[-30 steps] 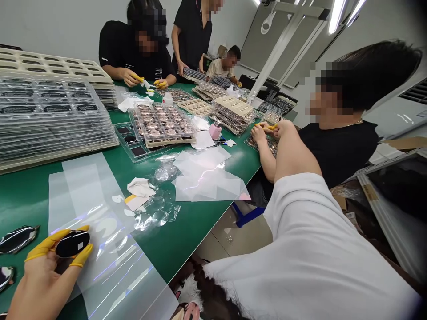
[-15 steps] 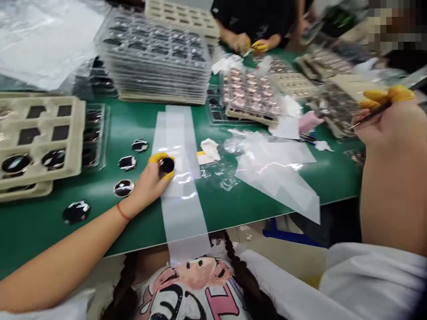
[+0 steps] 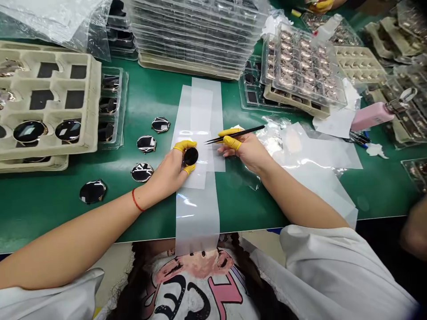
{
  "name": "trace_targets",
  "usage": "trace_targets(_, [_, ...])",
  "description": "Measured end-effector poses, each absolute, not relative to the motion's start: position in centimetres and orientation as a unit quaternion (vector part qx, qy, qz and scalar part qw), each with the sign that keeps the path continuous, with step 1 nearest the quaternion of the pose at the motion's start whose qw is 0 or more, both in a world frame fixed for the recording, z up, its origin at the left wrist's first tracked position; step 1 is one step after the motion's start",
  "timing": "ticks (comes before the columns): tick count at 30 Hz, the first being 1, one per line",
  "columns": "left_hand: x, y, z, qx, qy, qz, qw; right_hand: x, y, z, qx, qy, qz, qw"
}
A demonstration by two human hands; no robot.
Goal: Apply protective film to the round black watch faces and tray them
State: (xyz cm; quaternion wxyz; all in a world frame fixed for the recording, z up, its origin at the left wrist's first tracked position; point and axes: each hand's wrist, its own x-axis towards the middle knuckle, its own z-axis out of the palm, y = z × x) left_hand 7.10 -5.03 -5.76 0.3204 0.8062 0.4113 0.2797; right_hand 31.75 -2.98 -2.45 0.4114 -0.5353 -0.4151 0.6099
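Observation:
My left hand [image 3: 176, 164], with yellow finger cots on thumb and forefinger, grips a round black glossy disc [image 3: 191, 156] by its edge. The disc is held over overlapping translucent plastic strips [image 3: 196, 209]. Just right of it, my right hand [image 3: 243, 144], also in yellow finger cots, holds black tweezers [image 3: 240, 134]. Their tips point left toward the disc, a short gap away. Left of my left hand lie several similar shiny black discs with metal rims, among them one disc [image 3: 93, 191] nearest the table edge.
A beige compartment tray [image 3: 90, 102] holding some discs stands at left. Stacked clear trays [image 3: 196, 40] rise at the back. Trays of pinkish metallic parts [image 3: 303, 66], a pink bottle [image 3: 372, 116] and loose film sheets [image 3: 307, 164] lie to the right.
My right hand has come from far right down to beside the disc, bringing the tweezers. My left hand still holds the disc. The camera view has tilted downward.

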Motion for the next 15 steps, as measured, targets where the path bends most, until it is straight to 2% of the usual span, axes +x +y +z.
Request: trace_targets(15, [6.96,-5.20,-5.67,0.824,0.399,0.259,0.308,32.16,-2.79,-3.27,-0.564,-0.434,0.588,0.385])
